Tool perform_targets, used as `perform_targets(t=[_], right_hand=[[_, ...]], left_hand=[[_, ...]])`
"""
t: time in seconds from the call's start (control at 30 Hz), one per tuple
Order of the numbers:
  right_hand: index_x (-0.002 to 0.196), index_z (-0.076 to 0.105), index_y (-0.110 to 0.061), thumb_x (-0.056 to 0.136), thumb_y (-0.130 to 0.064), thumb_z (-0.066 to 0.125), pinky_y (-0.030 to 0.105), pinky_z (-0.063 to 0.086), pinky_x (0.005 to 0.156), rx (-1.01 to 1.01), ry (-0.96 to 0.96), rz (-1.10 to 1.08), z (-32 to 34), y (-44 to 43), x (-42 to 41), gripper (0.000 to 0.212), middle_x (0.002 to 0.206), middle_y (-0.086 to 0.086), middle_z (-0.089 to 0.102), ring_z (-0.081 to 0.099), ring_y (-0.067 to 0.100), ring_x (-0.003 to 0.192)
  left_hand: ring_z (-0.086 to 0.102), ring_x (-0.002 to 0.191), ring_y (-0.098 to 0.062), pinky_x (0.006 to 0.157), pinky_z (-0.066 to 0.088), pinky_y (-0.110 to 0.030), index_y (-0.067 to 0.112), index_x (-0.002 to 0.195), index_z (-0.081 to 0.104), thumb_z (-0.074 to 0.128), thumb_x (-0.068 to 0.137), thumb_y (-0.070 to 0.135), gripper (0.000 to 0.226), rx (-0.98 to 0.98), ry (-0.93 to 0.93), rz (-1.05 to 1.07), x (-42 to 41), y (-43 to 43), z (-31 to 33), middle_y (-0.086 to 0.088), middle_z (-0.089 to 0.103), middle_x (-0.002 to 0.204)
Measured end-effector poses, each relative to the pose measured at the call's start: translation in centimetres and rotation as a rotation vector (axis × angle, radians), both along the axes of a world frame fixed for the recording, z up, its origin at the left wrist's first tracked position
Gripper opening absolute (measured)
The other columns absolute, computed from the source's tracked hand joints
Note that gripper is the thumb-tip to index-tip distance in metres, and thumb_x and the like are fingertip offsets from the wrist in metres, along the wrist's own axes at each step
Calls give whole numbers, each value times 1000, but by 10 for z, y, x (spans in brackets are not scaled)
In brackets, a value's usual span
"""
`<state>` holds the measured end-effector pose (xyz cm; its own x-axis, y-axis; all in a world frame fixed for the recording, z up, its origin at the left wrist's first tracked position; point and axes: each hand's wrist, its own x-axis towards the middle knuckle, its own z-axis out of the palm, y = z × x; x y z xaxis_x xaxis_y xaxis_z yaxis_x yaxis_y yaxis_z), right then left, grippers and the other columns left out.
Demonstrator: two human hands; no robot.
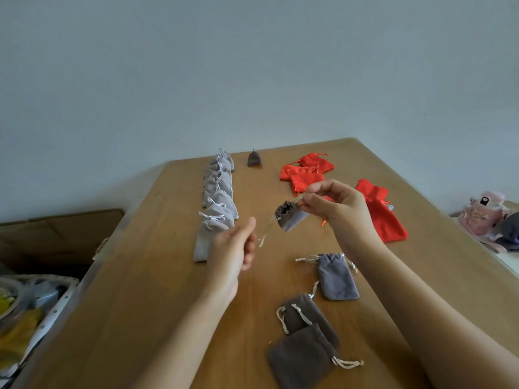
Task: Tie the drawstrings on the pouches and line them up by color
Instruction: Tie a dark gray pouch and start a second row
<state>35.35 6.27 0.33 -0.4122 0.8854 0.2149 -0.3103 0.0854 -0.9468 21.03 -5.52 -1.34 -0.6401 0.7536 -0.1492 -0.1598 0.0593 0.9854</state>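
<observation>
Roughly seven pale grey pouches (211, 239); the far ones blur together. Four dark brown pouches (309, 318), one blue-grey pouch (338, 277), at least four red pouches (304, 182).

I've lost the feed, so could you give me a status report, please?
Right hand pinches drawstring of grey pouch. Left hand open beside it. Nothing obstructs.

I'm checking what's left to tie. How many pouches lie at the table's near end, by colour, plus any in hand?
Brown-grey pouches: 2
Blue-grey pouch: 1
Grey pouch held by the right hand: 1
Total: 4
</observation>
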Motion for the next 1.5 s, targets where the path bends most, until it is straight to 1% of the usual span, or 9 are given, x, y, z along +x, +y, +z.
perform_targets(t=[0.13,0.33,0.5,0.73,0.83,0.9,1.03,1.4,1.5], right_hand=[[89,63,3,87,6,64,26,57,74,50,-34,-25,-5,-4,-4,4,76,11,72,71,22,77],[88,63,3,84,8,66,25,57,73,58,-25,46,-4,-9,-6,7,75,13,71,71,20,74],[84,63,0,83,7,67,25,58,72,102,-76,81,-7,-12,-10,8,73,12,71,71,19,72],[86,66,2,83,6,67,23,56,70,118,-296,127,-12,-5,-9,5,73,10,69,68,16,69],[88,71,-8,87,-20,69,30,48,76,189,-393,176,-13,-6,-9,12,81,12,70,62,20,75],[91,74,-13,84,-32,66,24,47,76,228,-344,157,-9,-11,-9,22,84,8,71,63,14,79],[101,76,-10,82,-28,67,20,52,83,280,-265,205,-5,-15,-9,27,96,6,73,69,14,93],[101,73,2,73,-17,72,33,53,93,194,-164,329,-11,-17,-12,34,105,13,68,65,23,102],[103,74,0,74,-17,72,34,51,97,151,-126,350,-13,-18,-14,33,106,13,69,65,21,103]], left_hand=[[38,37,-6,35,24,-16,8,65,71,60,90,36,39,-81,-217,-173,25,-2,2,-1,56,54],[52,42,-5,36,40,-14,2,95,68,67,76,22,28,98,-780,-90,15,3,-5,-4,63,70],[51,42,-5,41,45,-14,2,84,64,64,80,12,11,255,-909,22,5,8,-5,-5,59,64],[61,70,-3,65,45,-18,21,69,78,59,90,16,28,334,-330,106,-3,4,4,9,72,81],[66,83,-8,74,51,-20,18,83,74,61,86,18,14,367,-153,62,-1,-1,6,2,74,87],[68,82,-11,78,53,-21,17,84,76,63,85,15,13,361,-1,20,1,-4,7,-3,75,82],[68,79,-5,79,50,-17,27,85,76,65,87,15,17,304,286,-112,7,-8,7,3,74,75],[67,78,0,69,49,-12,30,95,71,59,84,26,16,321,493,-226,11,-13,9,16,72,76],[67,81,1,69,48,-11,26,99,71,60,90,13,19,306,523,-243,10,-13,7,18,72,78]])
